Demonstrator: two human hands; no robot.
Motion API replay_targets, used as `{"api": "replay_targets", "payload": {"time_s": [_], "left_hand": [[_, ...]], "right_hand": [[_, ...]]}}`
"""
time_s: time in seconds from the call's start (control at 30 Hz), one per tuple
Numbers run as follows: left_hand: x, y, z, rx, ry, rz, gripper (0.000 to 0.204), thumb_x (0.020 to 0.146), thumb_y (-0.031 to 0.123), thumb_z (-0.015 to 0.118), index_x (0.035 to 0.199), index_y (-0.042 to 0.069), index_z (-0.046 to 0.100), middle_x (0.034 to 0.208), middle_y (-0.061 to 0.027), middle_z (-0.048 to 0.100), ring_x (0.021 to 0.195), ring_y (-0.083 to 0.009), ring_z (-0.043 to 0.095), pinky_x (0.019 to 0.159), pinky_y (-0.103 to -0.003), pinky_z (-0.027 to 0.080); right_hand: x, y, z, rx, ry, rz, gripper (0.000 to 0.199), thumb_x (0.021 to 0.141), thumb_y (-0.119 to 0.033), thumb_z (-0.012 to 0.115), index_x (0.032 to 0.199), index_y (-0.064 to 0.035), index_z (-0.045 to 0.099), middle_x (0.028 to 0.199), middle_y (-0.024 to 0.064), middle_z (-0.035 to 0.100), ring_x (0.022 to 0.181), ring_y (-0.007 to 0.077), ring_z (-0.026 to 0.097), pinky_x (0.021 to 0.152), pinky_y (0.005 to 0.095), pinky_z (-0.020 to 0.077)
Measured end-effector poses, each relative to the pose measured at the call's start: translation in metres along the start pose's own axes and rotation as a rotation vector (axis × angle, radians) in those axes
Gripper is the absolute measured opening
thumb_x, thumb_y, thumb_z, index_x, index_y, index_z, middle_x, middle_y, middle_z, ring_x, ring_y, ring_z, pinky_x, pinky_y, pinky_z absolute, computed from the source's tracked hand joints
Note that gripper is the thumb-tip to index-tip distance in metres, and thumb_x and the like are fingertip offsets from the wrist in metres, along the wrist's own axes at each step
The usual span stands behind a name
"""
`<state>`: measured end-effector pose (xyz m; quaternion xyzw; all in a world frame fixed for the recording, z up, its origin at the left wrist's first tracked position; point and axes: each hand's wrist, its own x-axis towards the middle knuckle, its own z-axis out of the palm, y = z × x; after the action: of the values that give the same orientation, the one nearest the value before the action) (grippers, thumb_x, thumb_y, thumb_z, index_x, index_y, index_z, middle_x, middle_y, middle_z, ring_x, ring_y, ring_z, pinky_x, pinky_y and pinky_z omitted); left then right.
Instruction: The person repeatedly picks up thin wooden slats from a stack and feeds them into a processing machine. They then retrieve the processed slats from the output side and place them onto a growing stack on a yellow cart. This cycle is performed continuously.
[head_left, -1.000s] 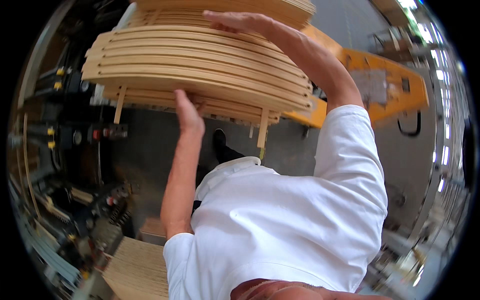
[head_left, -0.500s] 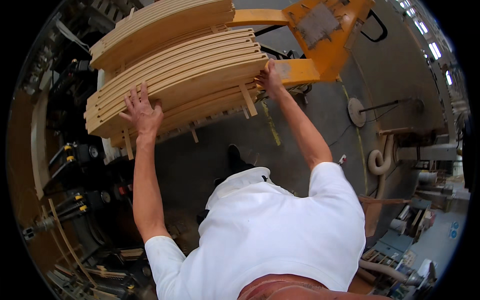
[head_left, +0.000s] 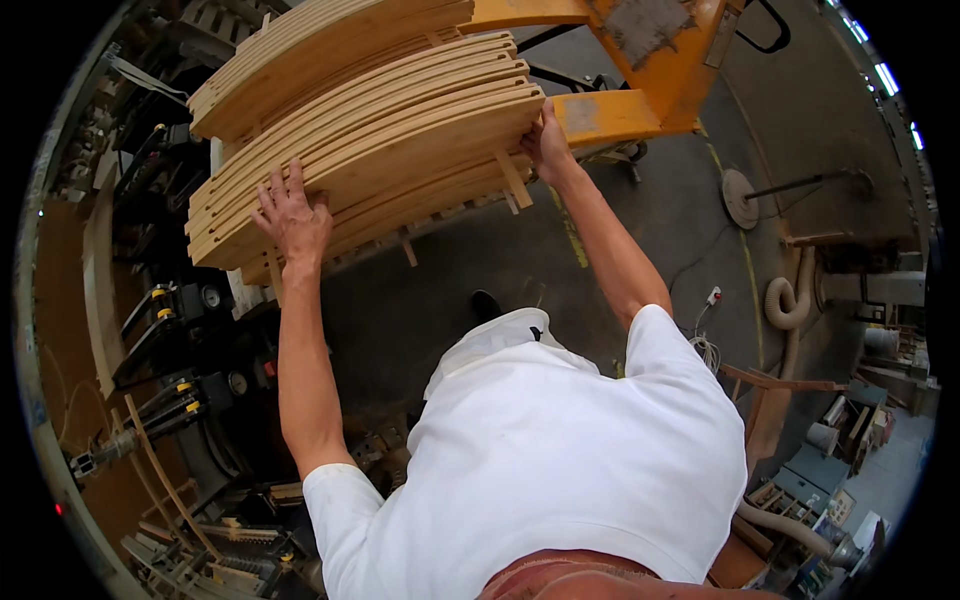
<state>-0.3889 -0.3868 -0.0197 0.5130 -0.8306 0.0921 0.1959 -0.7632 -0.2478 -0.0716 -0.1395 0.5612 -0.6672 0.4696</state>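
Note:
A stack of pale wooden boards with grooved edges lies ahead of me, layers parted by thin wooden strips. My left hand rests near the left end of the nearest board, its fingers spread over the upper edges and its thumb toward the front face. At the opposite end, my right hand is curled round that board's corner, thumb up along the end. Its lower fingers are partly hidden behind the wood. Both arms reach forward, well apart.
Behind is a second board stack. An orange pallet truck adjoins the stacks at right. Dark machinery with clamps and gauges lines the left. A round-based stand, a hose and a cable lie to the right.
My view has shifted, so the stacks and pallet truck sit slightly higher and farther right. Both hands stay at the same ends of the front board.

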Motion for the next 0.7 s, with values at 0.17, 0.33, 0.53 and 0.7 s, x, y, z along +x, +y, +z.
{"api": "replay_targets", "payload": {"time_s": [0.17, 0.33, 0.53, 0.7], "left_hand": [[-0.006, -0.006, 0.002, -0.022, 0.078, 0.056, 0.074, 0.082, 0.027, 0.072, 0.149, 0.027, 0.040, 0.153, -0.0183, 0.034, 0.137, -0.0469, 0.032, 0.109, -0.066, 0.022], [-0.013, -0.004, -0.002, -0.061, 0.105, 0.074, 0.078, 0.082, 0.024, 0.073, 0.150, 0.027, 0.037, 0.154, -0.0220, 0.028, 0.138, -0.0513, 0.028, 0.109, -0.068, 0.021], [-0.018, -0.015, -0.007, -0.043, 0.064, 0.107, 0.078, 0.082, 0.024, 0.072, 0.151, 0.023, 0.035, 0.156, -0.0214, 0.026, 0.142, -0.0475, 0.023, 0.110, -0.067, 0.020], [-0.015, -0.006, -0.026, -0.040, -0.026, 0.040, 0.082, 0.078, 0.024, 0.071, 0.151, 0.021, 0.035, 0.153, -0.0202, 0.029, 0.143, -0.0438, 0.022, 0.112, -0.064, 0.020]], "right_hand": [[-0.013, 0.003, 0.006, 0.096, -0.027, -0.043, 0.077, 0.100, -0.066, 0.025, 0.146, -0.0061, 0.041, 0.139, 0.0075, 0.050, 0.125, 0.0203, 0.047, 0.109, 0.0355, 0.0329], [-0.033, 0.005, 0.015, 0.160, 0.078, -0.043, 0.067, 0.101, -0.062, 0.029, 0.140, -0.0096, 0.048, 0.131, 0.0032, 0.054, 0.113, 0.0168, 0.050, 0.101, 0.0327, 0.0375], [-0.040, 0.009, 0.005, 0.260, 0.182, 0.035, 0.054, 0.103, -0.050, 0.039, 0.134, -0.0077, 0.054, 0.124, 0.0069, 0.057, 0.110, 0.0203, 0.052, 0.097, 0.0341, 0.0398], [-0.069, -0.084, 0.039, -0.403, 0.128, -0.756, 0.035, 0.102, -0.031, 0.055, 0.119, -0.0014, 0.064, 0.106, 0.0036, 0.067, 0.096, 0.0141, 0.062, 0.085, 0.0271, 0.0486]]}}
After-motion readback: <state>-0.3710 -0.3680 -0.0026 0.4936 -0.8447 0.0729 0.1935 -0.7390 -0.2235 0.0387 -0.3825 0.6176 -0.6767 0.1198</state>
